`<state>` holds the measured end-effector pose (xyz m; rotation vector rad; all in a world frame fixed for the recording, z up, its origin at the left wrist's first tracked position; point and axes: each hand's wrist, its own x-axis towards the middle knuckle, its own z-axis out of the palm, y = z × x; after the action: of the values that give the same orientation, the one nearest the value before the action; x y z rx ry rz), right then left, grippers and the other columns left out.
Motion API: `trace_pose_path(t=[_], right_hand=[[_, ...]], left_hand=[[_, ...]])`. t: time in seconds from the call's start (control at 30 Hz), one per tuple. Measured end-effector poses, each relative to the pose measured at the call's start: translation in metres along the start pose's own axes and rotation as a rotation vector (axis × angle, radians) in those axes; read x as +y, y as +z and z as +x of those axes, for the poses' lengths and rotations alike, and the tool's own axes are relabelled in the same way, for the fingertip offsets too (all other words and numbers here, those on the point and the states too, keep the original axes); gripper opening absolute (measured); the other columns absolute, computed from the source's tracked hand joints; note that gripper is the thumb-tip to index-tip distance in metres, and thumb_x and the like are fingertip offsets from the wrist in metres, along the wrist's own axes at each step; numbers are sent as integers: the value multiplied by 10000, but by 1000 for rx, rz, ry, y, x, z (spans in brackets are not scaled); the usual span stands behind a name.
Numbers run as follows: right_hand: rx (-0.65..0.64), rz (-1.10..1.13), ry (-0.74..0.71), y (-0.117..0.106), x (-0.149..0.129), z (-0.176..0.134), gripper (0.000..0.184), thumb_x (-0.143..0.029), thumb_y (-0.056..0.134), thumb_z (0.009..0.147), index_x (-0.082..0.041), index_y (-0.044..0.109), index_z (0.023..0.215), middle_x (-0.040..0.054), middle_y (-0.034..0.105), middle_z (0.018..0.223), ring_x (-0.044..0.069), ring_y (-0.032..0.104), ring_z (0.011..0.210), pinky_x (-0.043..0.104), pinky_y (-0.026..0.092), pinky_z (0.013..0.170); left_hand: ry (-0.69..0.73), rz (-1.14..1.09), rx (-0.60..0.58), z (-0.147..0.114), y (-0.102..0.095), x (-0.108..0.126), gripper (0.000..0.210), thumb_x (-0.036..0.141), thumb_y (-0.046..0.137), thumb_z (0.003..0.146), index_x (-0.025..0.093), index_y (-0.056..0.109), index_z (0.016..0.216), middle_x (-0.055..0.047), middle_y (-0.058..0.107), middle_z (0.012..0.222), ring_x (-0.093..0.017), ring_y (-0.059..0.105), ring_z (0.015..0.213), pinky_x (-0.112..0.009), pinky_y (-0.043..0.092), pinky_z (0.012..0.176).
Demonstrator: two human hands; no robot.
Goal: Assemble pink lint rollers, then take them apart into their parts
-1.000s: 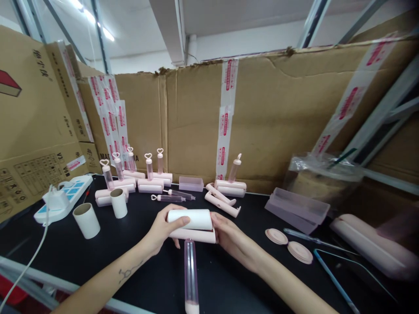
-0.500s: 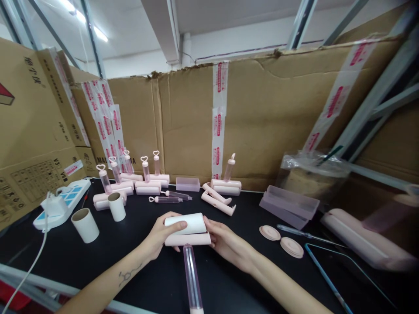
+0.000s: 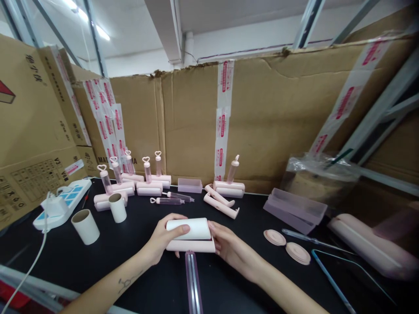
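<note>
Over the near middle of the black table I hold a lint roller (image 3: 190,246), its pale pink frame crosswise and its clear pink handle (image 3: 194,283) pointing toward me. A white paper roll (image 3: 193,228) lies along the frame. My left hand (image 3: 166,235) wraps the left end, with the thumb across the white roll. At the right end, the fingers of my right hand (image 3: 225,240) press against the frame's side arm and the roll's end. The fingertips behind the roller are partly hidden.
Two white paper rolls (image 3: 85,226) stand at left near a power strip (image 3: 65,198). Several assembled lint rollers (image 3: 149,187) line the cardboard wall. Loose pink frames (image 3: 221,205), lilac boxes (image 3: 294,209), pink discs (image 3: 297,253), a screwdriver (image 3: 303,237) and a blue-edged tablet (image 3: 332,279) lie to the right.
The roller and both hands sit slightly lower and to the right in view, while the whole scene has shifted a little. The grip of both hands looks much the same.
</note>
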<state>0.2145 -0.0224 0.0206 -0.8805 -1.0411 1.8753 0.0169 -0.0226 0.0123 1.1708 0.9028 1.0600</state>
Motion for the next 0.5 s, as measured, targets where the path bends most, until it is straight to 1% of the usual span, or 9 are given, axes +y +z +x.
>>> trace_pose_path(t=[0.07,0.2,0.27,0.3,0.4,0.43,0.5], right_hand=[[9,-3,-21,2,0,0,329,-432,697,695,-196,472,644,-70,337,537,83,272,498,237,233,511],[13,-48,-53,3,-1,-1,356,-495,634,731,-202,460,628,-65,360,525,88,292,486,245,259,504],[32,-161,-118,4,-2,-2,337,-526,615,736,-211,501,695,-57,416,553,95,330,493,245,271,494],[39,-242,-172,4,-2,-2,324,-519,635,722,-216,525,749,-50,461,593,101,372,519,244,288,501],[35,-488,-314,3,-2,-1,345,-435,722,666,-211,559,872,-15,564,745,132,492,651,247,360,559],[35,-540,-330,3,-2,-1,349,-416,730,662,-207,558,882,-7,576,767,136,505,656,246,372,549],[46,-591,-328,2,-1,1,340,-421,708,683,-203,547,888,-2,578,755,124,492,583,228,363,455]], left_hand=[[14,2,12,0,0,1,481,427,712,661,145,554,1018,-18,583,733,-135,595,492,-186,452,315],[13,4,23,0,-2,0,458,446,713,648,139,560,953,-18,576,734,-146,607,499,-194,458,323],[15,12,31,1,-3,0,457,446,717,643,139,559,941,-15,573,732,-140,601,495,-191,451,322],[19,17,34,1,-3,0,458,448,717,642,138,559,940,-11,568,725,-133,591,487,-188,447,319],[33,22,14,1,-4,0,478,451,718,640,129,560,957,-10,559,731,-117,567,485,-191,449,318],[34,13,3,1,-4,1,491,454,713,646,128,555,978,-16,561,749,-122,570,499,-198,456,323],[27,-43,-11,1,-4,2,513,460,693,671,137,534,1037,-36,568,813,-154,599,574,-226,489,358]])
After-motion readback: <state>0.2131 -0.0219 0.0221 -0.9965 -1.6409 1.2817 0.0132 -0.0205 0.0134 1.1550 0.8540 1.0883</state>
